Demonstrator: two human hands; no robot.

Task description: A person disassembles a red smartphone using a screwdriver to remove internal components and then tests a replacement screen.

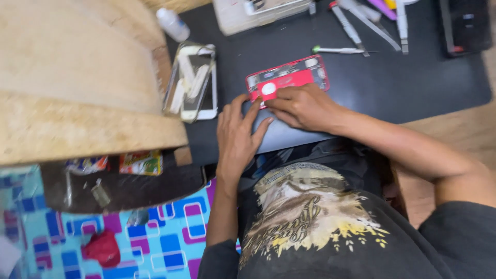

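The red phone [287, 78] lies mid-mat [413, 82], with bare mat to its right. The right hand [302, 107] pinches its near edge; the left hand [236, 138] rests flat and unclenched beside it.

2 hands [237, 137], 1 red phone [287, 77], 1 white phone [195, 82], 1 bottle [173, 24].

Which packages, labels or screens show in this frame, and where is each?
Opened red phone: on the dark mat, under the right hand; the left hand lies beside it.
White phone: left of the red one, flat, a clear sleeve lying over it.
Small bright packets: under the wooden table edge, red, green and yellow.
White squeeze bottle: top left of the mat.
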